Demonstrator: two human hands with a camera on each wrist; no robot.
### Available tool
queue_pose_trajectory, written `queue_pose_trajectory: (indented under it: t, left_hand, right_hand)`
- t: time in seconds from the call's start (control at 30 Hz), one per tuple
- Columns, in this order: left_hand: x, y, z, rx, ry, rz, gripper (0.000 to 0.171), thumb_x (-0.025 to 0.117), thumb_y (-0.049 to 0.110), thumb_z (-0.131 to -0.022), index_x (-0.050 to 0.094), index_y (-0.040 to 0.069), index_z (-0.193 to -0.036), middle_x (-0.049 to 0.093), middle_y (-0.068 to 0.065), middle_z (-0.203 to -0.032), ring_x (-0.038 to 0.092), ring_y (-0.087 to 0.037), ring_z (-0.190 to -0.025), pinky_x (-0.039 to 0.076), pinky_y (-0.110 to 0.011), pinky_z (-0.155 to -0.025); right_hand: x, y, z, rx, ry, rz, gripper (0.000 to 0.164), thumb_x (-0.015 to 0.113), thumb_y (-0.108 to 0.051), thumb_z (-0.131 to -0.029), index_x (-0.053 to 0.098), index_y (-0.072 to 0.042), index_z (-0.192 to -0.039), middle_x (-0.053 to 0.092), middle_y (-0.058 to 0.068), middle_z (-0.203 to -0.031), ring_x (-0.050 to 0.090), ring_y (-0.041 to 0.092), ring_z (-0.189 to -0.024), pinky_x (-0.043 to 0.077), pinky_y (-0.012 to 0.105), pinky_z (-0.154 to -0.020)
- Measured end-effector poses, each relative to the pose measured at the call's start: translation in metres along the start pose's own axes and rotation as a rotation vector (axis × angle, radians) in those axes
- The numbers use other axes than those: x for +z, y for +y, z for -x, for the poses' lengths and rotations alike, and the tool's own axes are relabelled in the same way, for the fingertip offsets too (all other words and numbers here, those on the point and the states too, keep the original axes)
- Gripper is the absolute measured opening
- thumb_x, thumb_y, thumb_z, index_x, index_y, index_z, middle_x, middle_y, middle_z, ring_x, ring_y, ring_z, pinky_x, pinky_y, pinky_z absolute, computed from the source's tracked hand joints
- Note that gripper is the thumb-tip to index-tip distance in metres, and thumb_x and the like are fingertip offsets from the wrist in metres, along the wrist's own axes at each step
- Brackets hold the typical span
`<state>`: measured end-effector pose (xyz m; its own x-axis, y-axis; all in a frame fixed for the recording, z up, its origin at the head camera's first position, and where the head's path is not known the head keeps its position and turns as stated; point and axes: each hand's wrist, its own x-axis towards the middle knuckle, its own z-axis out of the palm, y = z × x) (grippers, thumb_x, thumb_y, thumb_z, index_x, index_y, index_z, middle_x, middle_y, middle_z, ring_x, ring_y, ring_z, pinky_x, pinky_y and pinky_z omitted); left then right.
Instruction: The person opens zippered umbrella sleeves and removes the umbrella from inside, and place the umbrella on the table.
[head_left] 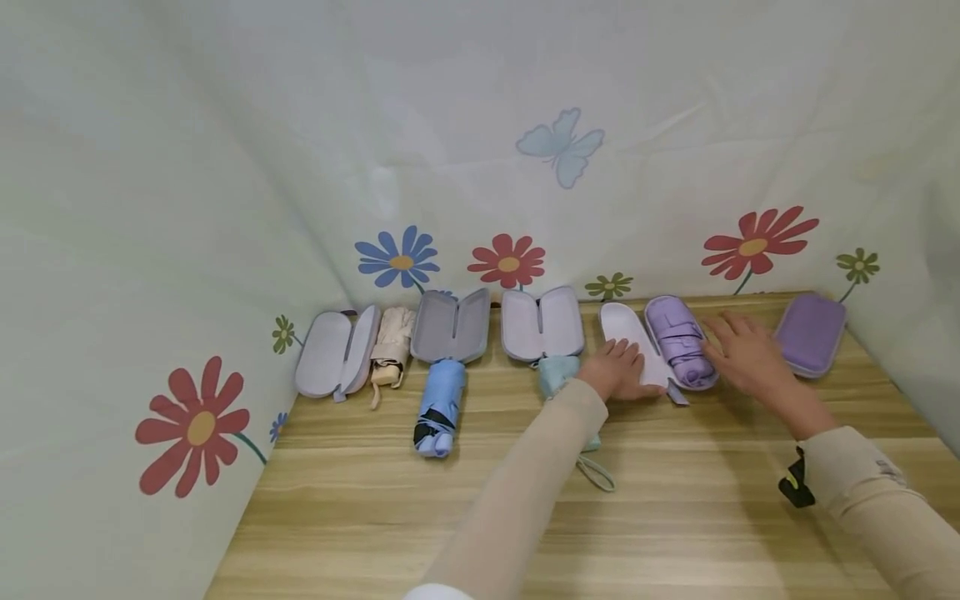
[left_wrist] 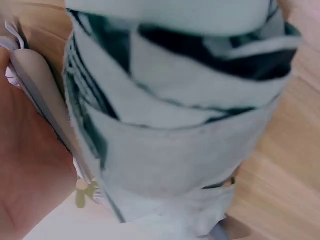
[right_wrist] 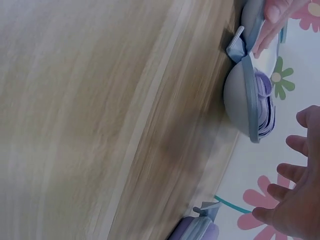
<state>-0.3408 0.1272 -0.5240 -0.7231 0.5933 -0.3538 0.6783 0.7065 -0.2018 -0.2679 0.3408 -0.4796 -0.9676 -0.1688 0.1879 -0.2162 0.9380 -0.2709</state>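
Resting with the left hand [head_left: 618,371] on the pale inner half of the open case [head_left: 621,321], in a flat, loosely unfolded grip: reaching with the fingers across the white lining, and pointing with the thumb toward the case's lower end. Visible too at the top edge of the right-wrist view, laid against that same half. On the other side, holding the right hand [head_left: 742,350] in a wide grip, with fingers spread; placed just to the right of the case and, in the right-wrist view, apart from it. As for the purple umbrella [head_left: 678,337], lying furled and strapped in the right half of the open case, between both hands. To the right of the right hand, on the table [head_left: 360,500], a closed purple case [head_left: 812,333]. Under the left forearm, partly covered, a furled teal umbrella [head_left: 558,373], filling most of the left-wrist view. Farther left, a pale case [head_left: 520,325], a grey case [head_left: 435,325] above a blue umbrella [head_left: 444,387], and a beige umbrella [head_left: 393,333] beside a light case [head_left: 322,354].
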Motion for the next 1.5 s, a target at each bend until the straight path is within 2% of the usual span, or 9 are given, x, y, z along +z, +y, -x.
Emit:
queue_pose_trajectory:
  t: [0.2,0.4,0.63,0.77,0.87,1.07,1.2,1.3,1.5]
  left_hand:
    - [0.013,-0.004,-0.013,0.0,-0.061,0.069,0.087,0.008,0.08,-0.094,0.004,0.029,-0.165,-0.004,0.01,-0.17,-0.002,-0.01,-0.156,-0.002,-0.031,-0.124]
    - [0.018,-0.006,-0.02,0.004,-0.114,0.144,0.086,0.004,0.08,-0.093,-0.007,0.03,-0.163,-0.016,0.013,-0.168,-0.009,-0.009,-0.154,-0.005,-0.03,-0.124]
    - [0.018,-0.008,-0.019,0.0,-0.142,0.147,0.087,0.005,0.083,-0.092,-0.01,0.033,-0.161,-0.019,0.016,-0.166,-0.013,-0.005,-0.153,-0.005,-0.028,-0.123]
    - [0.019,-0.009,-0.021,0.003,-0.147,0.153,0.087,0.005,0.083,-0.091,-0.012,0.033,-0.161,-0.021,0.016,-0.165,-0.015,-0.003,-0.152,-0.006,-0.028,-0.123]
    - [0.019,-0.01,-0.022,0.007,-0.155,0.156,0.088,0.003,0.083,-0.091,-0.013,0.032,-0.161,-0.022,0.016,-0.165,-0.016,-0.003,-0.151,-0.006,-0.028,-0.123]
    - [0.02,-0.01,-0.025,0.014,-0.174,0.157,0.088,0.003,0.083,-0.091,-0.015,0.032,-0.16,-0.024,0.015,-0.164,-0.018,-0.004,-0.151,-0.006,-0.03,-0.123]
    - [0.021,-0.01,-0.026,0.011,-0.169,0.16,0.088,0.003,0.083,-0.091,-0.016,0.032,-0.16,-0.024,0.014,-0.164,-0.017,-0.006,-0.152,-0.006,-0.03,-0.123]
    - [0.02,-0.009,-0.024,0.01,-0.163,0.167,0.087,0.003,0.082,-0.091,-0.016,0.032,-0.16,-0.025,0.014,-0.164,-0.017,-0.007,-0.152,-0.006,-0.029,-0.123]
    - [0.017,-0.008,-0.018,0.002,-0.157,0.132,0.088,0.002,0.082,-0.091,-0.015,0.031,-0.16,-0.023,0.014,-0.165,-0.017,-0.005,-0.152,-0.005,-0.028,-0.123]
  right_hand:
    - [0.003,-0.005,-0.005,-0.035,0.027,-0.032,0.052,0.052,-0.025,-0.105,0.044,0.007,-0.145,0.035,0.042,-0.146,0.03,0.062,-0.134,0.02,0.07,-0.111]
    - [0.008,-0.012,-0.013,-0.043,0.046,-0.086,0.055,0.053,-0.021,-0.104,0.043,0.012,-0.146,0.038,0.042,-0.142,0.034,0.06,-0.132,0.024,0.07,-0.109]
    - [0.005,-0.022,-0.022,0.045,-0.053,-0.129,0.063,0.049,-0.031,-0.107,0.033,0.007,-0.154,0.032,0.042,-0.148,0.028,0.063,-0.135,0.022,0.073,-0.109]
    - [0.005,-0.024,-0.032,0.087,-0.077,-0.133,0.066,0.051,-0.03,-0.106,0.029,0.007,-0.156,0.03,0.044,-0.148,0.03,0.063,-0.134,0.025,0.073,-0.108]
    - [0.006,-0.027,-0.042,0.093,-0.08,-0.125,0.069,0.055,-0.026,-0.104,0.028,0.011,-0.154,0.033,0.047,-0.144,0.035,0.063,-0.13,0.03,0.071,-0.106]
    - [0.01,-0.031,-0.057,0.131,-0.141,-0.087,0.071,0.059,-0.025,-0.1,0.031,0.019,-0.148,0.038,0.051,-0.136,0.037,0.064,-0.127,0.036,0.07,-0.103]
    - [0.015,-0.027,-0.066,0.16,-0.163,-0.056,0.077,0.065,-0.03,-0.097,0.034,0.022,-0.144,0.046,0.05,-0.13,0.044,0.063,-0.121,0.041,0.067,-0.099]
    - [0.018,-0.02,-0.073,0.201,-0.186,-0.1,0.082,0.068,-0.033,-0.095,0.032,0.02,-0.146,0.047,0.048,-0.131,0.05,0.06,-0.117,0.044,0.065,-0.098]
    - [0.017,-0.007,-0.077,0.243,-0.224,-0.185,0.078,0.067,-0.036,-0.095,0.035,0.012,-0.148,0.044,0.042,-0.14,0.051,0.057,-0.119,0.042,0.064,-0.099]
